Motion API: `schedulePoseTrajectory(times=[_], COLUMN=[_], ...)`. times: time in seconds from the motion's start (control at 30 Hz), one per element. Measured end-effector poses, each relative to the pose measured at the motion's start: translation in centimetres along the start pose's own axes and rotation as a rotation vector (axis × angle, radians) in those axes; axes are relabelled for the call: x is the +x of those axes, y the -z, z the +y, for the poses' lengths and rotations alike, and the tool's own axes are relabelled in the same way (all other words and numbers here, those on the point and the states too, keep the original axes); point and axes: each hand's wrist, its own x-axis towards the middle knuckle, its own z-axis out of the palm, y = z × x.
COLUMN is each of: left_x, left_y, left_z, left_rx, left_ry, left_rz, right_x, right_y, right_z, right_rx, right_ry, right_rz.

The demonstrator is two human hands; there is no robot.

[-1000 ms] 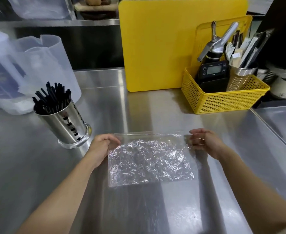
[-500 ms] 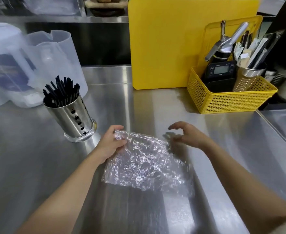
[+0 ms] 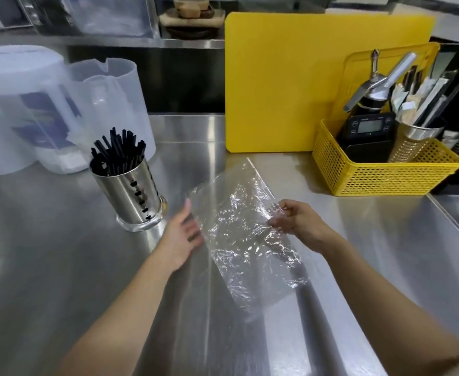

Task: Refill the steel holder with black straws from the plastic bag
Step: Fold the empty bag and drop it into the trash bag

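Perforated steel holder (image 3: pixel 130 196), packed with black straws (image 3: pixel 117 151), is stood at left. Left hand (image 3: pixel 181 237) is spread flat, released, beside crinkled clear plastic bag (image 3: pixel 246 234), apparently emptied, pinched by right hand (image 3: pixel 295 222). Holder could be toppled if clipped by swung bag.

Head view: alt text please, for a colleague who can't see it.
The right hand pinches an empty clear plastic bag above a steel counter, the open left hand beside it. Left stands a steel holder full of black straws.
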Motion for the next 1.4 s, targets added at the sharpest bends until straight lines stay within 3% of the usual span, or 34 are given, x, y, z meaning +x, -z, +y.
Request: schedulePoseTrajectory(times=[0.07, 0.13, 0.33, 0.63, 0.9, 1.03, 1.17, 1.4], left_x=[-0.9, -1.1, -1.1, -1.2, -1.0, -1.1, -1.3, -0.9], left_y=[-0.6, -1.2, -2.3, -1.2, -1.5, -1.3, -1.1, -1.3], left_z=[-1.6, -2.6, -1.6, -1.3, -1.3, -1.6, -1.5, -3.0], left_rx=[0.09, 0.218, 0.575, 0.621, 0.272, 0.314, 0.173, 0.358], left_ry=[0.136, 0.16, -0.122, -0.161, -0.144, -0.163, 0.006, 0.124], left_rz=[-0.173, -0.227, -0.137, -0.113, -0.109, -0.169, -0.295, -0.231], right_x=[0.1, 0.1, -0.1, -0.7, -1.0, -1.0, -1.5, -1.4], right_y=[-0.4, -0.5, 0.7, 2.1, 2.2, 2.1, 2.5, 2.5], right_z=[0.6, 1.2, 2.3, 2.8, 4.1, 4.3, 3.8, 4.0], right_rx=[0.104, 0.175, 0.14, 0.123, 0.338, 0.32, 0.297, 0.375], right_ry=[-0.024, -0.039, -0.091, -0.148, -0.148, -0.142, -0.162, 0.01], right_rz=[0.035, 0.052, 0.035, 0.001, 0.02, 0.075, 0.019, 0.164])
